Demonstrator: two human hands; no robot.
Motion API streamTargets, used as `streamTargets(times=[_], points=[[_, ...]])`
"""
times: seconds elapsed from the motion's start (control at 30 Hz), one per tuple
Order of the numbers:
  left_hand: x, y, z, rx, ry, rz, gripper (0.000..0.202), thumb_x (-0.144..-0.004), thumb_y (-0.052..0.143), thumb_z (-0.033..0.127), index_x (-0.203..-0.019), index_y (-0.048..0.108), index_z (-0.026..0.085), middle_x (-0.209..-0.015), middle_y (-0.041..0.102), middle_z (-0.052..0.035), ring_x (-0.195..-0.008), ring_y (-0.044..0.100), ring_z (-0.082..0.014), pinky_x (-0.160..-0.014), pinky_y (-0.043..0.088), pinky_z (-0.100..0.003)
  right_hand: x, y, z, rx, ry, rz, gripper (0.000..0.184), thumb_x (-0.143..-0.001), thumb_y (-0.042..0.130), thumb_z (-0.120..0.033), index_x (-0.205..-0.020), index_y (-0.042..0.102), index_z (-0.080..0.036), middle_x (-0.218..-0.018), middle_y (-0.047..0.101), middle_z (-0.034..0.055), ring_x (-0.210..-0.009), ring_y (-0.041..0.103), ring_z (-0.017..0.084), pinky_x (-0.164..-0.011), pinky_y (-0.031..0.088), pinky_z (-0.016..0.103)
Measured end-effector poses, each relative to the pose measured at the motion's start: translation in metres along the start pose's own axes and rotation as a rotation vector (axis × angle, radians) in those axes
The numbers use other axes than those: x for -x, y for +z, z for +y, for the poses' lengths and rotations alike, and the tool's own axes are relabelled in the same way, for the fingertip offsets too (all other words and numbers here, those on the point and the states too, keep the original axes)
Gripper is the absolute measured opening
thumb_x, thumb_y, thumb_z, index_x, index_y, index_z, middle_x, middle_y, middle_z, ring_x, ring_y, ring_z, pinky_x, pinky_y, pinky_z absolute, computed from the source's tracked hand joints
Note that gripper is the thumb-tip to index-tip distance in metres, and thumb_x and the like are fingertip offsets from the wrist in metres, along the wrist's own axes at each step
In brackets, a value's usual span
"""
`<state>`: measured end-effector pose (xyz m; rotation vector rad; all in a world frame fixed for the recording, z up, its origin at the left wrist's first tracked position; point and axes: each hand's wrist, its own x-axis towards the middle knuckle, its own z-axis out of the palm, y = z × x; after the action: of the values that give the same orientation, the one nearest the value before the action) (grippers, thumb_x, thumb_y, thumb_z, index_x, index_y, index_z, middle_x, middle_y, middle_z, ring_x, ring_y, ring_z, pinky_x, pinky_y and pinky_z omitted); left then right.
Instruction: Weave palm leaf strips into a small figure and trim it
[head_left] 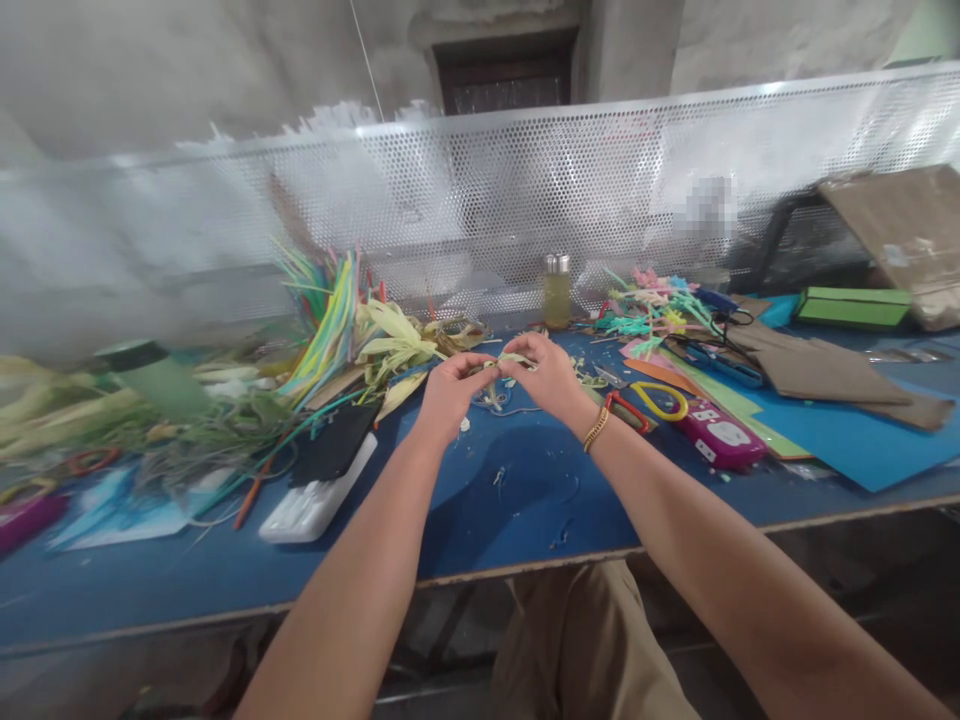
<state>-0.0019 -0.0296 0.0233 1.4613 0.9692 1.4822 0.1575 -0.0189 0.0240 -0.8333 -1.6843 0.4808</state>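
My left hand (452, 388) and my right hand (546, 374) meet above the blue table (517, 500), fingers pinched together on a pale yellow-green leaf strip (501, 361) stretched between them. A gold bracelet (596, 428) circles my right wrist. Under the hands lie small scissors (495, 398) and leaf scraps. A heap of pale leaves (397, 345) sits just left of my left hand.
Coloured strips (330, 310) stand at the left, a black phone (335, 443) lies on a white box (319, 497). A glass jar (556, 290), yellow-handled scissors (660, 400), a pink case (718, 436), brown card (817, 365), a green box (853, 306) and a perforated metal screen (525, 200) lie beyond.
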Motion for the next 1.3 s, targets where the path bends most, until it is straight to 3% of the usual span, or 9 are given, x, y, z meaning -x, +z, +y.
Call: streamTargets(times=[0.1, 0.2, 0.27, 0.4, 0.63, 0.87, 1.0, 1.17, 1.3], points=[[-0.001, 0.000, 0.001, 0.162, -0.088, -0.002, 0.027, -0.056, 0.082, 0.027, -0.078, 0.070, 0.016, -0.064, 0.061, 0.0009, -0.056, 0.052, -0.0094, -0.053, 0.038, -0.021, -0.002, -0.003, 0.001, -0.135, 0.054, 0.072, 0.020, -0.086, 0.050, -0.035, -0.092, 0.061, -0.019, -0.085, 0.066, 0.0041, -0.080, 0.062, 0.017, -0.078, 0.048, 0.032], [0.000, 0.000, 0.005, 0.265, -0.159, -0.038, 0.025, -0.055, 0.081, 0.023, -0.075, 0.068, 0.015, -0.061, 0.059, 0.0016, -0.055, 0.053, -0.0101, -0.053, 0.040, -0.022, -0.005, -0.007, 0.003, -0.115, -0.011, 0.122, 0.024, -0.082, 0.046, -0.024, -0.094, 0.067, -0.021, -0.101, 0.066, 0.0045, -0.099, 0.058, 0.018, -0.092, 0.043, 0.035], [0.001, 0.001, 0.007, 0.292, -0.188, -0.058, 0.025, -0.055, 0.080, 0.021, -0.075, 0.068, 0.015, -0.060, 0.059, 0.0018, -0.054, 0.053, -0.0101, -0.052, 0.040, -0.022, -0.006, -0.008, 0.004, -0.113, -0.020, 0.047, 0.029, -0.076, 0.047, -0.019, -0.095, 0.070, -0.022, -0.108, 0.066, 0.0033, -0.104, 0.056, 0.018, -0.096, 0.040, 0.035], [0.001, -0.001, 0.009, 0.332, -0.189, -0.061, 0.024, -0.056, 0.079, 0.020, -0.076, 0.067, 0.015, -0.061, 0.059, 0.0017, -0.057, 0.054, -0.0106, -0.051, 0.040, -0.022, -0.005, -0.004, 0.001, -0.247, 0.089, -0.123, 0.031, -0.071, 0.045, -0.017, -0.087, 0.071, -0.020, -0.093, 0.070, 0.0027, -0.092, 0.060, 0.018, -0.087, 0.045, 0.033], [-0.001, -0.002, 0.006, 0.334, -0.176, -0.030, 0.025, -0.058, 0.078, 0.021, -0.080, 0.068, 0.014, -0.064, 0.061, 0.0005, -0.057, 0.054, -0.0111, -0.050, 0.039, -0.023, 0.000, 0.003, 0.000, -0.417, 0.135, -0.148, 0.025, -0.069, 0.052, -0.021, -0.088, 0.067, -0.019, -0.091, 0.068, 0.0034, -0.085, 0.059, 0.017, -0.083, 0.045, 0.032], [-0.005, 0.000, 0.002, 0.327, -0.167, 0.127, 0.028, -0.054, 0.081, 0.022, -0.077, 0.067, 0.015, -0.063, 0.062, 0.0004, -0.057, 0.055, -0.0099, -0.050, 0.037, -0.020, 0.006, 0.014, -0.007, -0.546, 0.435, 0.123, 0.050, -0.063, 0.067, -0.030, -0.110, 0.051, -0.021, -0.113, 0.057, 0.0065, -0.088, 0.055, 0.015, -0.076, 0.044, 0.029], [-0.007, 0.000, -0.002, 0.331, -0.174, 0.185, 0.030, -0.052, 0.082, 0.022, -0.077, 0.067, 0.015, -0.062, 0.061, 0.0014, -0.056, 0.053, -0.0090, -0.049, 0.034, -0.020, 0.007, 0.020, -0.008, -0.571, 0.557, 0.088, 0.037, -0.058, 0.068, -0.027, -0.093, 0.056, -0.018, -0.089, 0.059, 0.0011, -0.080, 0.054, 0.013, -0.073, 0.042, 0.027], [-0.004, 0.005, -0.008, 0.303, -0.157, 0.124, 0.029, -0.053, 0.083, 0.023, -0.076, 0.068, 0.015, -0.064, 0.061, 0.0019, -0.055, 0.052, -0.0074, -0.050, 0.034, -0.020, 0.007, 0.025, -0.004, -0.624, 0.393, 0.050, 0.022, -0.061, 0.070, -0.029, -0.073, 0.056, -0.019, -0.072, 0.058, -0.0026, -0.069, 0.052, 0.011, -0.070, 0.042, 0.026], [-0.002, 0.008, -0.009, 0.280, -0.143, 0.121, 0.028, -0.055, 0.082, 0.023, -0.079, 0.070, 0.015, -0.065, 0.061, 0.0020, -0.055, 0.051, -0.0065, -0.049, 0.033, -0.019, 0.009, 0.028, 0.001, -0.514, 0.371, 0.071, 0.019, -0.064, 0.069, -0.031, -0.066, 0.055, -0.019, -0.063, 0.055, -0.0036, -0.061, 0.048, 0.010, -0.065, 0.040, 0.026]])
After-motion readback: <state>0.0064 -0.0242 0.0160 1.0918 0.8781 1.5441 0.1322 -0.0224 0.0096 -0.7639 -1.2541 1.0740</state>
